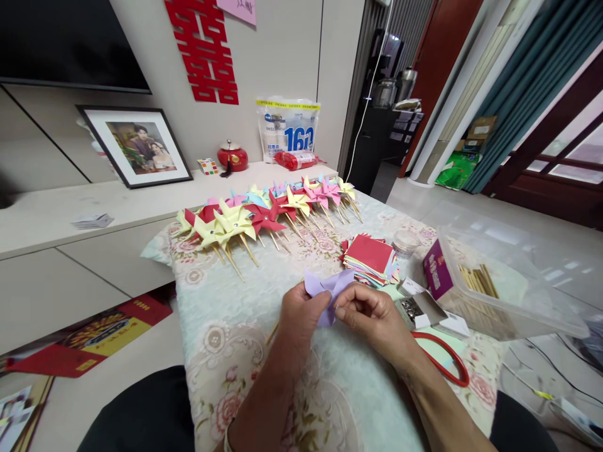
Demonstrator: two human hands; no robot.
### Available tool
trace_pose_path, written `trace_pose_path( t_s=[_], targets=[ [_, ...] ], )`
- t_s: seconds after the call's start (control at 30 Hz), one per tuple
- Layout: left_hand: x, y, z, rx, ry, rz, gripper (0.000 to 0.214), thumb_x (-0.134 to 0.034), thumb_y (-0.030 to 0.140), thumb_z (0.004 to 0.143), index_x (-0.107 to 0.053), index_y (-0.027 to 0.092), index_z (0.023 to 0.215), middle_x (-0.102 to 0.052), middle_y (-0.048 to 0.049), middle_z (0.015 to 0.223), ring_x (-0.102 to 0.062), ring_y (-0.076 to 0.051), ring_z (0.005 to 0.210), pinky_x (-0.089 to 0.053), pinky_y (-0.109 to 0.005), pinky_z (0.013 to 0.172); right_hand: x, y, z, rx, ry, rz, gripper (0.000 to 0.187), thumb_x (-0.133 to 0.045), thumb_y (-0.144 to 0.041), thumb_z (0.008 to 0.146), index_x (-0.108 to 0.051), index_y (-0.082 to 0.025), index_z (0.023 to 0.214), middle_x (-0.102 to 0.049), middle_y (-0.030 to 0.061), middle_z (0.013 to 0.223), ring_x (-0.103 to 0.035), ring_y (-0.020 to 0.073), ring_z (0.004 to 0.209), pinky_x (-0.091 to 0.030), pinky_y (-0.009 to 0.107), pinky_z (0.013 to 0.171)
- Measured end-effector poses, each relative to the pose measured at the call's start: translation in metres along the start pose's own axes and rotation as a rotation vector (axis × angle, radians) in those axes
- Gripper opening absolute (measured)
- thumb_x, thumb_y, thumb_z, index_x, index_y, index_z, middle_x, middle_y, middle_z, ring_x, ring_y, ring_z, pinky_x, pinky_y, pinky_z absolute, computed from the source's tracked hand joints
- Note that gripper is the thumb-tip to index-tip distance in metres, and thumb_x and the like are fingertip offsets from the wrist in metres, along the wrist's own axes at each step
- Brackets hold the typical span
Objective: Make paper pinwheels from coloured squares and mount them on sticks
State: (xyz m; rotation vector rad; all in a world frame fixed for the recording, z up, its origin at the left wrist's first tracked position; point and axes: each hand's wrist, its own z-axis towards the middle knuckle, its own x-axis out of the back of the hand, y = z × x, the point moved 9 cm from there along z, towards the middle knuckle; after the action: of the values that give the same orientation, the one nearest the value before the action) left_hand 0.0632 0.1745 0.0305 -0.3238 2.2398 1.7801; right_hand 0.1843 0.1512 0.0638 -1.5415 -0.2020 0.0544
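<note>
Between my hands is a sheet of purple paper, its corners partly folded in like a pinwheel. My left hand grips it from the left, the thumb lying across the paper. At the right side of the paper my right hand is closed in a pinch, thumb and forefinger touching its edge. A tiny light spot shows at those fingertips, too small to name. A wooden stick lies partly hidden behind my left wrist. Beyond my hands, several finished paper pinwheels on sticks lie in rows.
A stack of coloured paper sits beyond my right hand, near a round clear container. To the right are a small box of metal pins, red-handled scissors, partly covered, and a clear plastic bin holding wooden sticks.
</note>
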Motion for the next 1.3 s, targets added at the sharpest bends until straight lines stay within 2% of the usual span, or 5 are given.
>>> trace_pose_path(
  t_s=[0.2, 0.47, 0.73, 1.07, 1.3],
  targets=[
    [0.000, -0.003, 0.001, 0.003, -0.004, -0.006, 0.021, -0.072, 0.021, 0.063, -0.074, 0.011, 0.082, -0.071, -0.0017, 0.072, -0.059, -0.015, 0.066, -0.046, -0.024, 0.062, 0.001, 0.001, -0.001, -0.006, -0.001, -0.023, 0.023, -0.071, -0.040, 0.080, -0.064, -0.018, 0.076, -0.046, -0.0041, 0.063, -0.037, 0.0121, 0.058, -0.028, 0.027, 0.055],
    [-0.002, -0.004, 0.003, 0.015, -0.022, -0.014, 0.022, -0.072, 0.019, 0.062, -0.074, 0.011, 0.083, -0.070, -0.0018, 0.072, -0.058, -0.015, 0.065, -0.047, -0.024, 0.062, 0.001, -0.003, -0.001, 0.042, -0.004, -0.068, 0.017, -0.065, -0.031, 0.083, -0.059, -0.019, 0.072, -0.049, -0.0018, 0.070, -0.039, 0.0133, 0.062, -0.030, 0.028, 0.057],
    [-0.002, 0.001, 0.001, -0.013, -0.034, 0.001, 0.020, -0.072, 0.021, 0.065, -0.073, 0.011, 0.082, -0.069, -0.0011, 0.070, -0.058, -0.015, 0.064, -0.046, -0.024, 0.062, 0.002, -0.003, -0.001, 0.046, 0.000, -0.020, 0.017, -0.069, -0.035, 0.085, -0.066, -0.019, 0.084, -0.048, -0.0037, 0.067, -0.039, 0.0126, 0.061, -0.031, 0.027, 0.058],
    [-0.002, 0.002, 0.000, 0.006, -0.054, -0.014, 0.024, -0.071, 0.021, 0.065, -0.074, 0.010, 0.086, -0.072, -0.0027, 0.072, -0.061, -0.017, 0.067, -0.049, -0.026, 0.066, 0.006, -0.014, -0.001, 0.152, 0.030, -0.282, 0.017, -0.060, -0.026, 0.089, -0.060, -0.020, 0.073, -0.053, -0.0007, 0.075, -0.048, 0.0148, 0.070, -0.035, 0.028, 0.062],
    [-0.004, -0.001, 0.000, 0.011, -0.068, -0.030, 0.026, -0.073, 0.021, 0.064, -0.075, 0.010, 0.088, -0.072, -0.0027, 0.074, -0.061, -0.018, 0.067, -0.049, -0.027, 0.066, 0.003, -0.020, -0.002, 0.201, 0.025, -0.377, 0.020, -0.053, -0.019, 0.090, -0.051, -0.021, 0.070, -0.050, -0.0024, 0.074, -0.045, 0.0137, 0.068, -0.034, 0.027, 0.063]
  ],
)
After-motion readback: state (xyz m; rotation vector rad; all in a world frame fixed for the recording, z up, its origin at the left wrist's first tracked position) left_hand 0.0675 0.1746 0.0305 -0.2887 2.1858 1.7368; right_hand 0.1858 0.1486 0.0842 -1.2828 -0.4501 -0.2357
